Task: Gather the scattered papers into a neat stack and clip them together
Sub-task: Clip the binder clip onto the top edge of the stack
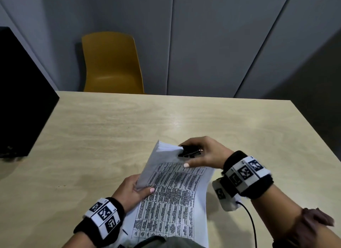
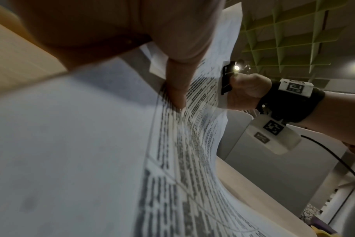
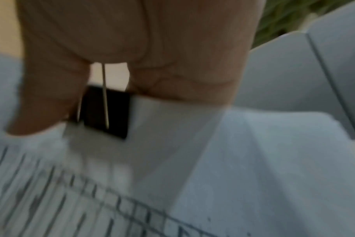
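At the pale wooden table (image 1: 110, 129), the gathering looks done and the clipping is in hand; the sheets already sit together as one stack of printed papers (image 1: 171, 198), lifted at its far end and sagging toward the person's lap, its top sheet curled over at the far left corner. The right hand (image 1: 204, 152) has its fingers and thumb curled round a black binder clip (image 1: 188, 151), squeezing the wire handles; the clip sits at the stack's far edge, and from the right wrist view its black body (image 3: 105, 112) lies against the white margin, though whether the mouth has fully swallowed every sheet is hard to tell through the blur. The left hand (image 1: 134, 190) pinches the stack's left edge, thumb on top over the printed table, fingers underneath, steadying it. The next move, by my reading, calls for seating the clip square over the edge before easing the handles, with the left hand keeping the sheets flush; the curled top sheet could slip free of the bite. A yellow chair (image 1: 110, 63) stands beyond the table.
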Demonstrator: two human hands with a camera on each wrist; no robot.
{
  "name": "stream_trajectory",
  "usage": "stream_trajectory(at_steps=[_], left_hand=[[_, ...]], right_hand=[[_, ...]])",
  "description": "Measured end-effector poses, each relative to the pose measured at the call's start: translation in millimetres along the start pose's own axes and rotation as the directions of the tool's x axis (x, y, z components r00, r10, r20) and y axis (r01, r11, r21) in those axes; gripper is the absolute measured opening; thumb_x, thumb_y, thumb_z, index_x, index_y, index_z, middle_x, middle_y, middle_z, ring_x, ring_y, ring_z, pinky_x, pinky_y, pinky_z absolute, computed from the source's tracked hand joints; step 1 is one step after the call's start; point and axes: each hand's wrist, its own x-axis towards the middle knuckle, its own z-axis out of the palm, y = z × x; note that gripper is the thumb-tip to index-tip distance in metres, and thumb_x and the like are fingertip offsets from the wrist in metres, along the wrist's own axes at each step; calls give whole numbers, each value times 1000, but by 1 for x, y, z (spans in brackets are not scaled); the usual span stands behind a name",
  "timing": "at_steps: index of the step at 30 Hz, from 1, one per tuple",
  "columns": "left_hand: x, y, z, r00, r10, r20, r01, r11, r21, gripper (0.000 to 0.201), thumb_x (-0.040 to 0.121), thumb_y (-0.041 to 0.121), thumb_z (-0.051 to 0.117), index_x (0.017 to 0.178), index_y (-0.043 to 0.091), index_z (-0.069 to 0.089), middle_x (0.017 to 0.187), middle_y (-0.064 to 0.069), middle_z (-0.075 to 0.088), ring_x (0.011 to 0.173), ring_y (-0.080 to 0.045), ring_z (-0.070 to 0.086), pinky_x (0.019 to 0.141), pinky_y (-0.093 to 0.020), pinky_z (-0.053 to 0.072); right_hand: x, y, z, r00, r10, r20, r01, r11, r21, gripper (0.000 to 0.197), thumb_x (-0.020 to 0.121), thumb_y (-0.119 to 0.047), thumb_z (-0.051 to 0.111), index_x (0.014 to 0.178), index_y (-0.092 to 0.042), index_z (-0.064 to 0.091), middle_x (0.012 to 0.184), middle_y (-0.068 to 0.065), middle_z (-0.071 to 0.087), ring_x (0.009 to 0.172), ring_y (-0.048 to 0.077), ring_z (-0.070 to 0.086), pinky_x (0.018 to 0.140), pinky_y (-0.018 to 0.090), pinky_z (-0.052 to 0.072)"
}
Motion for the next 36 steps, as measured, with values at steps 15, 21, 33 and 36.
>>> stream_trajectory(at_steps=[15, 21, 33, 36], left_hand=[[-6, 9, 5, 999, -32, -2, 32, 999, -39, 27, 81, 27, 66, 94, 41, 48, 100, 10, 58, 103, -16, 54, 95, -37, 39], [-7, 13, 3, 998, -63, 20, 65, 994, -88, 31, 73, 35, 73, 100, 27, 58, 102, 2, 68, 101, -17, 61, 98, -44, 43], [-7, 8, 1, 998, -56, 19, 57, 993, -104, 33, 70, 28, 76, 99, 20, 62, 95, -3, 73, 94, -18, 67, 93, -42, 49], [-4, -3, 0, 997, -68, 29, 71, 990, -124, 84, 43, 60, 79, 111, 15, 58, 101, -7, 71, 96, -19, 66, 92, -42, 50]], right_hand=[[3, 3, 21, 992, -78, -94, 49, 959, -277, 51, 54, -39, 86, 94, -21, 60, 85, -4, 62, 84, 20, 59, 77, 33, 50], [5, 5, 27, 930, -157, -333, 104, 980, -172, 47, 61, -35, 83, 91, -25, 49, 76, -7, 61, 75, 20, 61, 70, 32, 51], [10, 15, 13, 903, -127, -410, 161, 986, 50, 10, 82, -19, 67, 79, -28, 69, 75, -5, 72, 72, 10, 67, 70, 31, 55], [12, 16, 21, 881, -111, -459, 95, 994, -57, 17, 87, -27, 58, 94, -21, 71, 90, -2, 73, 82, 4, 61, 87, 35, 45]])
